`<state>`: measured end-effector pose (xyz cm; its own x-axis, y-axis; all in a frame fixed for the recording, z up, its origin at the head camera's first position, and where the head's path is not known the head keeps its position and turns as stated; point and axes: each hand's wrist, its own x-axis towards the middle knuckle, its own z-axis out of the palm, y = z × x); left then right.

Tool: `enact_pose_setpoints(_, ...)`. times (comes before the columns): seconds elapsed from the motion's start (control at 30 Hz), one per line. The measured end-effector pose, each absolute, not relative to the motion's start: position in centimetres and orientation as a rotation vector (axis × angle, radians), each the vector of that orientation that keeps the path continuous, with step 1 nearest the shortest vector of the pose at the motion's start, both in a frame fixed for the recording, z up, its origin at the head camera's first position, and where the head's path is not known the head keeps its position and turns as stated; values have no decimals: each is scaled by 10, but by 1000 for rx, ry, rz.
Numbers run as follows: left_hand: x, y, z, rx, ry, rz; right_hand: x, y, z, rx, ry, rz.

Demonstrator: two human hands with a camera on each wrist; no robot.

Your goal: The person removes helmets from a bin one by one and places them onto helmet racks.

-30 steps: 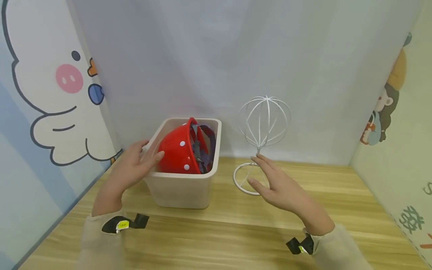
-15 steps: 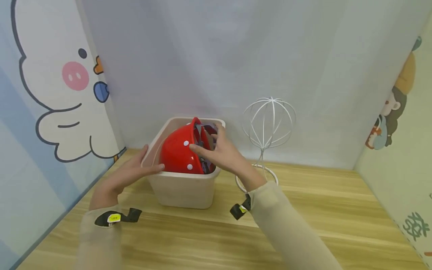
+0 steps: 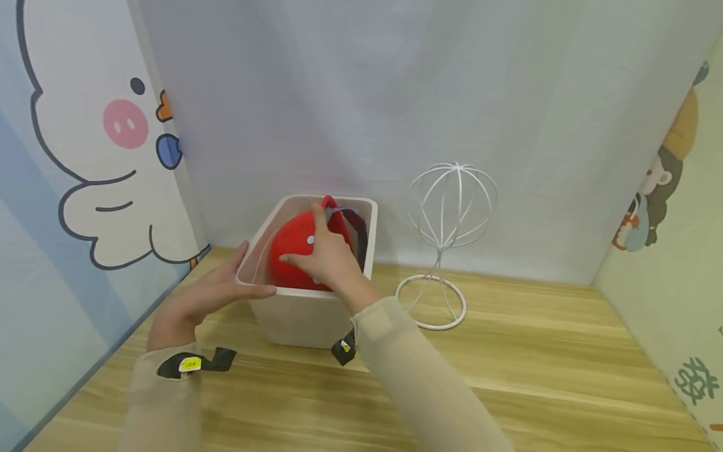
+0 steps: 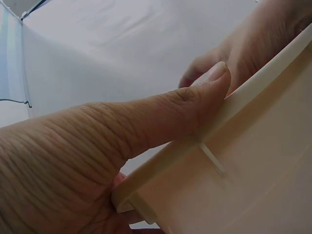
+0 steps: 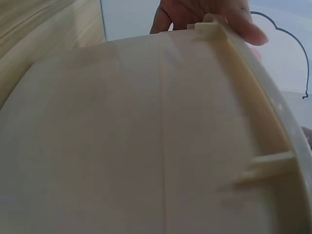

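Since half a second ago my right hand point(image 3: 333, 254) has come left, from the strap side of the red helmet point(image 3: 288, 242) onto its dome, while my left hand point(image 3: 211, 292) has kept its place. At far left, a big white cartoon figure point(image 3: 85, 144) with a pink snout is printed on the wall point(image 3: 34, 282). Next comes my left sleeve point(image 3: 164, 395), with a black band point(image 3: 169, 366) carrying a yellow tag at the cuff. My left hand grips the near left corner of the white bin point(image 3: 305, 317), thumb lying along the front rim and fingers on the outer side. The helmet, dotted with white, lies on its side in the bin, dome to the left, one edge standing up near the back. My right hand is spread over the dome, index finger stretched toward the back, thumb out to the left; I can't tell how firmly it presses, and its other fingers are hidden. Just right of it, inside the bin, shows a dark strap point(image 3: 358, 232). Farther right, a white wire stand point(image 3: 440, 253) is upright on the bench point(image 3: 536, 351), apart from the bin, before a pale curtain point(image 3: 384, 113). A printed girl point(image 3: 672, 169) is on the far right wall point(image 3: 689, 270).
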<state>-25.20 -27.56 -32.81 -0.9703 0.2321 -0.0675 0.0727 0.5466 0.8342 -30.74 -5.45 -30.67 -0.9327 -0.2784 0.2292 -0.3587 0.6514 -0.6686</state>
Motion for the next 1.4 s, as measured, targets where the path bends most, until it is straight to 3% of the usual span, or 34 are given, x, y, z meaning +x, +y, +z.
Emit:
enact_pose_setpoints(0.47,-249,-275,-327,255,2615,1369,-306,-56,-308,557,-2874,994)
enact_pose_setpoints(1.4,-250,-274,-329,239,2600,1384,-303,-45,-305,567,-2638,1237)
